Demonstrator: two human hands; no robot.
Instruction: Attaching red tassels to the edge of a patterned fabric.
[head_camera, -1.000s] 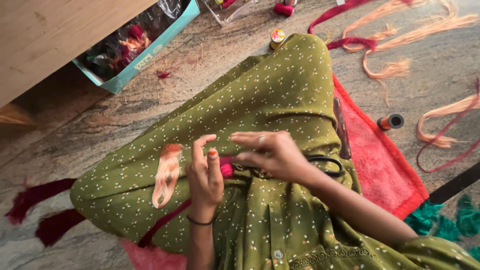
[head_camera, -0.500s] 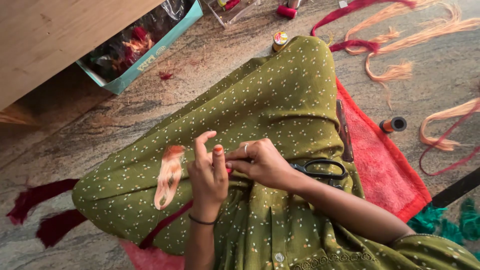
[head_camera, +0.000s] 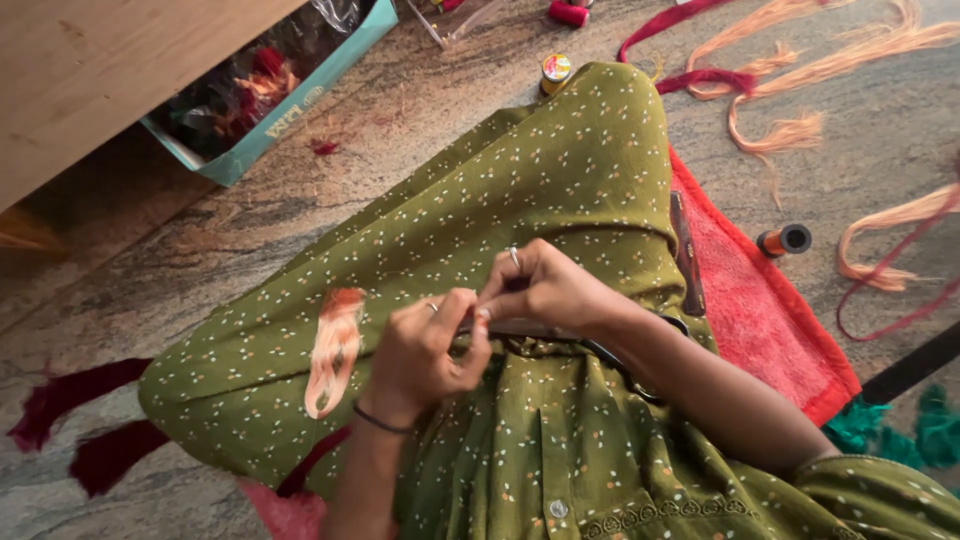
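Both hands pinched together over the lap, scissors lying under the wrist.

Left hand (head_camera: 428, 350) and right hand (head_camera: 545, 288) meet fingertip to fingertip, fingers curled shut on something too small and hidden to make out. Black scissors (head_camera: 590, 345) lie on the green dotted dress (head_camera: 560, 170), partly covered by the right wrist. Peach tassel (head_camera: 335, 350) rests on the dress just left of the left hand. Red towel (head_camera: 760, 310) beneath the leg. Teal box (head_camera: 290, 115) at upper left holds a clear bag of red and peach thread scraps. Orange spool (head_camera: 783, 241) on the stone floor (head_camera: 200, 230); yellow-capped spool (head_camera: 554, 72) beyond the knee.
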